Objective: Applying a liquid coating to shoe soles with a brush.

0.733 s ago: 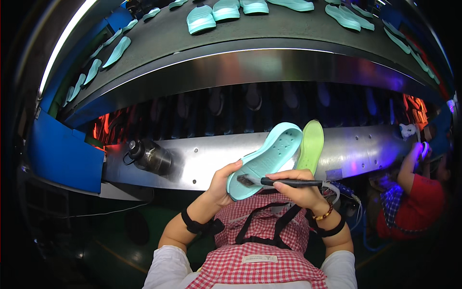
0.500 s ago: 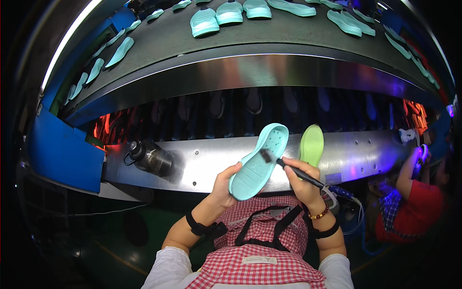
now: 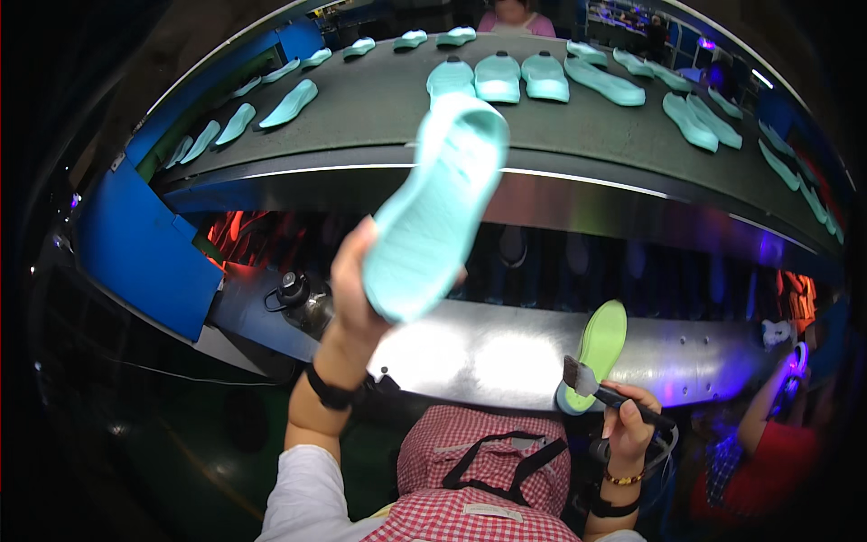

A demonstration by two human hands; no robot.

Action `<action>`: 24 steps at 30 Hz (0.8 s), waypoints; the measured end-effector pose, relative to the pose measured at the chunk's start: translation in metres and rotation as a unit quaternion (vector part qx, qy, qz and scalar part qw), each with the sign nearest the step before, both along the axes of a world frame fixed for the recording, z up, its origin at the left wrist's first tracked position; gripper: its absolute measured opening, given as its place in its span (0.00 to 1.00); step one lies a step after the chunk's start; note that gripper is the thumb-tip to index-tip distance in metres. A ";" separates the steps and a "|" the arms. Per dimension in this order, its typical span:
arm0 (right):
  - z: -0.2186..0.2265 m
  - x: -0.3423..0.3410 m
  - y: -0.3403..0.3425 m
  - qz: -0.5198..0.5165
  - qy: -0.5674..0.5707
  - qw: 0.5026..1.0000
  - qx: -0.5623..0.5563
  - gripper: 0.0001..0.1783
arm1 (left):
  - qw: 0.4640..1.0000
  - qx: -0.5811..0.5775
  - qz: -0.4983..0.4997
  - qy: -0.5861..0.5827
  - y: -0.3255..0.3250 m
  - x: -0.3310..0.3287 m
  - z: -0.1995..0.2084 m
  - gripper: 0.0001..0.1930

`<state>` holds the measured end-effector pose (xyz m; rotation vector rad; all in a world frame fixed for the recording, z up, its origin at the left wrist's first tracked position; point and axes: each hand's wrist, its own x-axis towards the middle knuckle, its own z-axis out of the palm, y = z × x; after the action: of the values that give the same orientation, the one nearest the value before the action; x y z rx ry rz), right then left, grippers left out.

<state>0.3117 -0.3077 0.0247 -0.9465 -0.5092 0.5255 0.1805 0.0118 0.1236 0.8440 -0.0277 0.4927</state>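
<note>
My left hand (image 3: pixel 355 271) grips the heel end of a light turquoise shoe sole (image 3: pixel 420 226), lifted in front of the belt; the sole is slightly blurred. Its toe end overlaps the view of a sole lying on the belt. A black-handled brush (image 3: pixel 632 402) is held in my right hand (image 3: pixel 630 432), low on the right, with a thin tube or cord by its rear end. The brush head is beside the lower end of a lime-green sole (image 3: pixel 603 343) with a bluish rim, lying on the metal ledge.
Several turquoise soles (image 3: pixel 498 78) lie on the dark conveyor belt (image 3: pixel 379 113) above the metal ledge (image 3: pixel 488 348). A dark bottle (image 3: pixel 305 303) is at the ledge's left. Someone in red (image 3: pixel 786 452) works at the right; another person in pink (image 3: pixel 533 23) is beyond the belt.
My left hand has raised the turquoise sole up and away toward the belt. The brush in my right hand has moved off that sole, down and right. The view has tilted upward.
</note>
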 end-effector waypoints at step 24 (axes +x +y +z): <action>-0.073 0.006 -0.056 -0.139 0.180 0.966 -0.125 0.13 | 0.505 0.691 0.279 0.437 0.149 0.168 0.056 0.21</action>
<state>0.3172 -0.3637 -0.0484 -1.1116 0.0209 0.4984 0.3484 0.1611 0.1795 2.7150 0.9677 0.5281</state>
